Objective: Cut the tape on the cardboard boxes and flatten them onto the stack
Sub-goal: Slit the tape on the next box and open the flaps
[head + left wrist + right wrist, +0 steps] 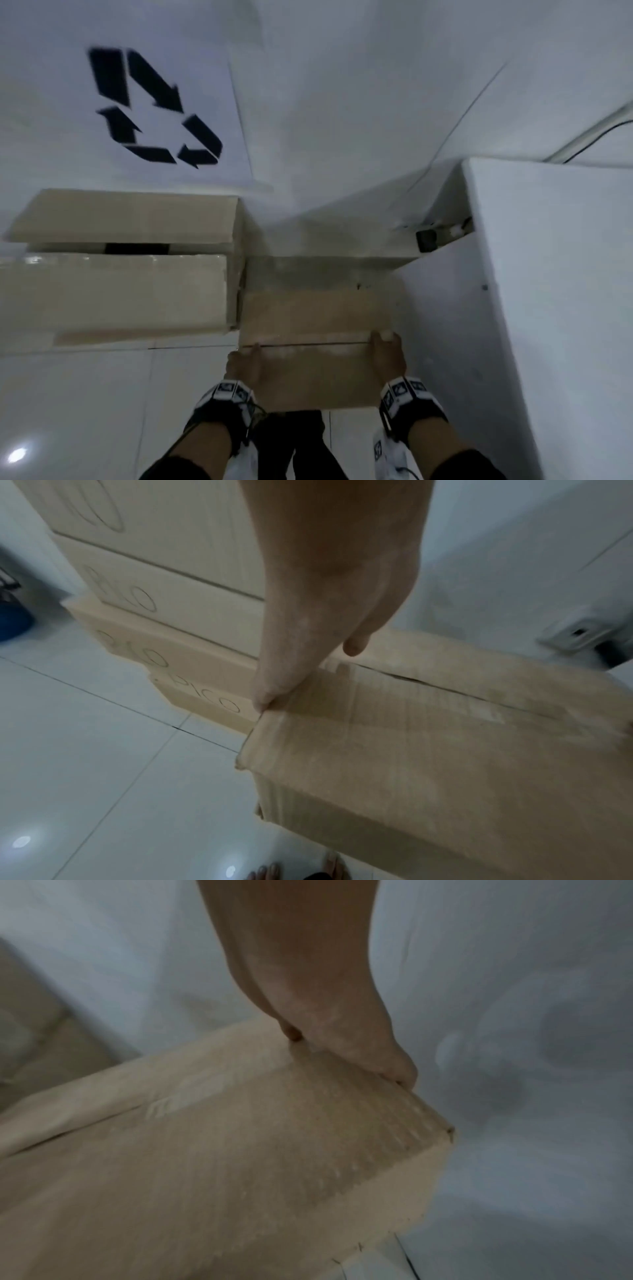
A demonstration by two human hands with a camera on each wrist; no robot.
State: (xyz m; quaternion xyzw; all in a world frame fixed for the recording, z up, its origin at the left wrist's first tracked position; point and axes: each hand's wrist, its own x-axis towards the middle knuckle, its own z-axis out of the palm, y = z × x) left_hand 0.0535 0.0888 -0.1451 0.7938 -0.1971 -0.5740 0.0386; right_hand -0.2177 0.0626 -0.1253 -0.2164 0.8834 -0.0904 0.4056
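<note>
I hold a brown cardboard box (315, 315) by its two ends, over the floor. My left hand (245, 363) grips its left end, the thumb on top and the fingers (267, 699) over the edge. My right hand (388, 353) grips the right end the same way, its fingers (404, 1077) curled over the edge. A seam (445, 691) with clear tape runs along the box's top. To the left stands the stack of cardboard boxes (113, 291), its top one with flaps ajar; its sides (192, 647) carry handwriting.
A white cabinet (548, 274) stands close on the right of the box. On the wall behind hangs a recycling sign (154, 106). The floor (85, 411) is glossy white tile. A blue object (13, 620) sits far left. My feet (274, 869) are below the box.
</note>
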